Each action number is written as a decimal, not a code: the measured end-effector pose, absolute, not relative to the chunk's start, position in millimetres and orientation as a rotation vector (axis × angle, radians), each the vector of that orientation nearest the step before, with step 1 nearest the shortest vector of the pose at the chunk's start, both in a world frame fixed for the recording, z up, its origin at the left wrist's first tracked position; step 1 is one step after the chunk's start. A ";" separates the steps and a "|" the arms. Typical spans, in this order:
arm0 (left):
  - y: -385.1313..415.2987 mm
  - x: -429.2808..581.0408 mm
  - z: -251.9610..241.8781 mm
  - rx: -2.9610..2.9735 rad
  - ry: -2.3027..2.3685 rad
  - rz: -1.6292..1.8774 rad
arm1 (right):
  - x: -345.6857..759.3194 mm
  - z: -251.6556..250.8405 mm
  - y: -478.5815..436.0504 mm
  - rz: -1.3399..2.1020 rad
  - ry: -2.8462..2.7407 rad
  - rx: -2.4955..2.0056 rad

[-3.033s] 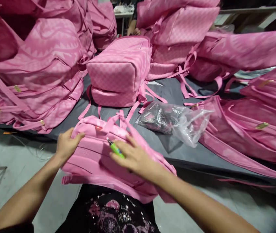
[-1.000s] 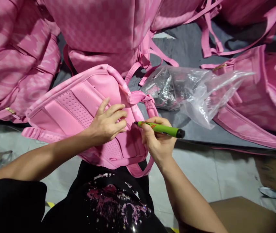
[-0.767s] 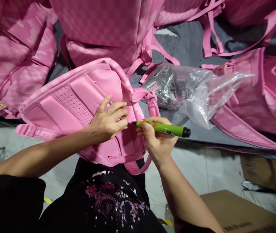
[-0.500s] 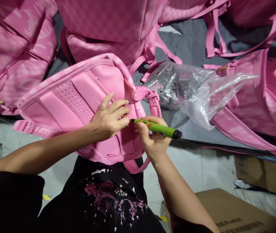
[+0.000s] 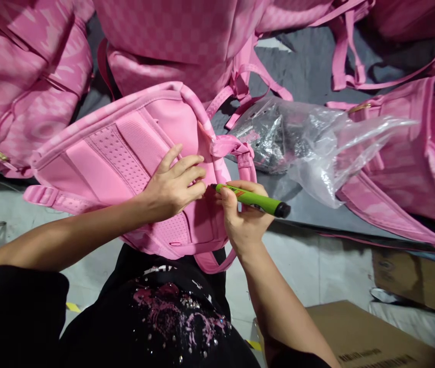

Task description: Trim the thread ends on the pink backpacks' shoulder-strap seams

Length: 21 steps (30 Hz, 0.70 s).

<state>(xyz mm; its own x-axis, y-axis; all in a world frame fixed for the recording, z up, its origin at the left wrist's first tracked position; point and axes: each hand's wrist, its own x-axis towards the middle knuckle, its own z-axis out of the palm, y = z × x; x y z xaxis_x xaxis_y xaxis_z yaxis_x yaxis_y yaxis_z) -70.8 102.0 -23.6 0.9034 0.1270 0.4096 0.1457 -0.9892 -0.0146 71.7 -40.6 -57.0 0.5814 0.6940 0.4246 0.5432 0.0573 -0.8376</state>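
Observation:
A pink backpack [image 5: 118,158] lies tilted in front of me, its padded back panel facing up and its straps hanging at the sides. My left hand [image 5: 177,184] rests on that panel, fingers stretched and a little apart, holding nothing. In my right hand [image 5: 246,214] is a green marker [image 5: 251,198] with a black end. Its dark tip points left, close to my left fingertips and over the backpack's edge; I cannot tell whether it touches the fabric.
Behind lie more pink backpacks, one at the left [image 5: 29,82] and one at the right [image 5: 389,148], on a grey-covered table [image 5: 309,76]. A clear plastic bag [image 5: 317,148] of dark pieces sits right of my hands. Cardboard boxes [image 5: 363,332] stand low at right.
The marker and my right hand have shifted slightly right and up, with the tip a little farther from my left fingers. The surrounding scene has also slid slightly right. My left hand stays on the backpack.

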 end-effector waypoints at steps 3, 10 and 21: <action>102.2 -70.2 -22.9 -2.918 -0.173 -0.767 | 71.8 -56.8 -41.7 0.167 -1.061 -1.614; 100.9 -68.4 -21.7 -2.857 -0.147 -0.820 | 70.7 -50.6 -37.3 0.162 -1.057 -1.641; 135.4 -84.0 81.5 -2.898 -0.071 -0.043 | 59.3 -32.6 -46.0 -0.014 -1.300 -1.370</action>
<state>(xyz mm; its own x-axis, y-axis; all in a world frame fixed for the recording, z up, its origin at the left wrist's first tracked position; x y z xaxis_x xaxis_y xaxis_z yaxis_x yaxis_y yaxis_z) -84.0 135.4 81.5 0.9984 0.0448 0.0354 0.0520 -0.9695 -0.2395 59.3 -46.0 -32.6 0.3783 0.6479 0.6611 0.6621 0.3096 -0.6824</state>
